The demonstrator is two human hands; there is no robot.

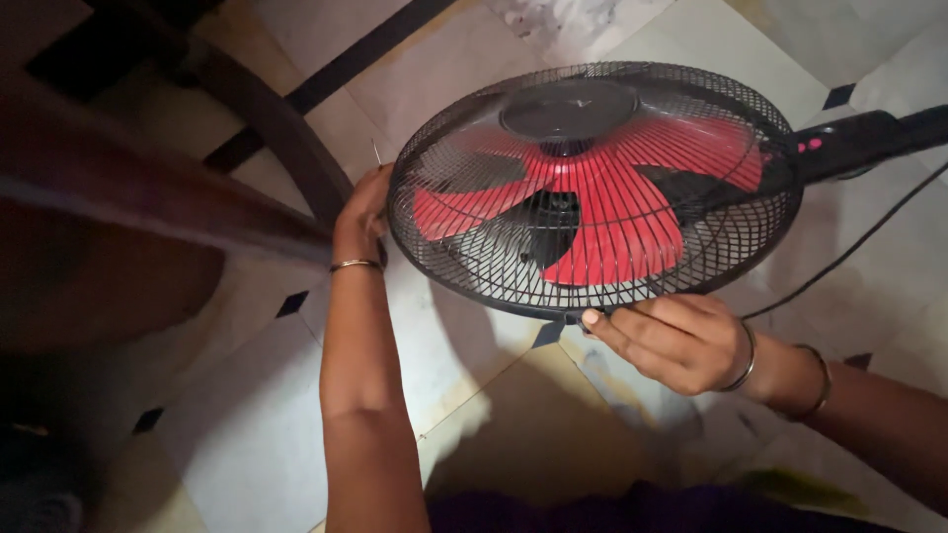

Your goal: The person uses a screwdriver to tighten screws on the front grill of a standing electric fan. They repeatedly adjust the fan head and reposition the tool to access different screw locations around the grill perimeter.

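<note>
Both hands grasp the fan guard (pixel 592 188) rim: left hand (pixel 360 212) at its left edge, right hand (pixel 671 341) fingers pinching underneath.

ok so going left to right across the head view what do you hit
dark wooden furniture → left hand on the cage edge → fan cage with red blades → black fan neck
</note>
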